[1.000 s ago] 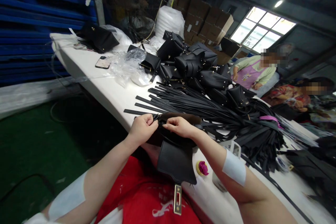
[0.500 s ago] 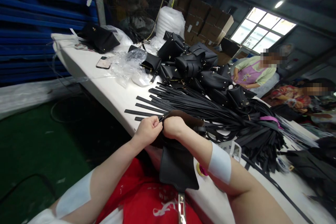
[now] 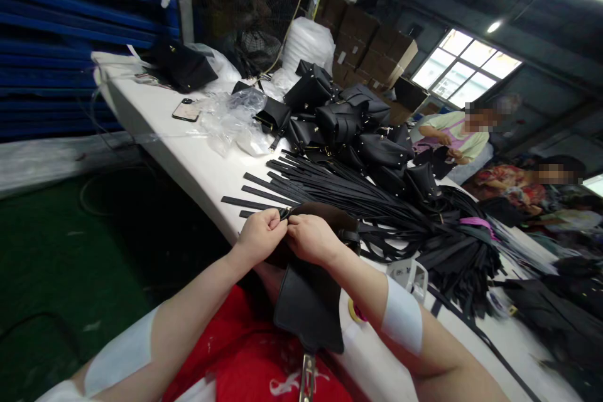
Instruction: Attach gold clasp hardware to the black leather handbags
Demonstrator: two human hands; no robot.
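Note:
A black leather handbag [image 3: 311, 298] lies at the near edge of the white table [image 3: 188, 157], its flap hanging over the edge with a gold clasp [image 3: 307, 383] at the bottom. My left hand [image 3: 259, 235] and my right hand [image 3: 311, 239] meet at the bag's top edge, both closed in a pinch on a small metal fitting there. A fan of black leather straps [image 3: 358, 201] spreads just beyond my hands.
A heap of finished black handbags [image 3: 343, 119] sits mid-table, with clear plastic bags [image 3: 233, 116] and a phone [image 3: 184, 110] to the left. Two other people work at the far right. A small pink-topped object [image 3: 354, 311] and a white tool [image 3: 409, 273] lie beside my right forearm.
My right hand has moved left to meet my left hand at the bag's top edge. The bag and its flap have shifted slightly; the view has tilted a little.

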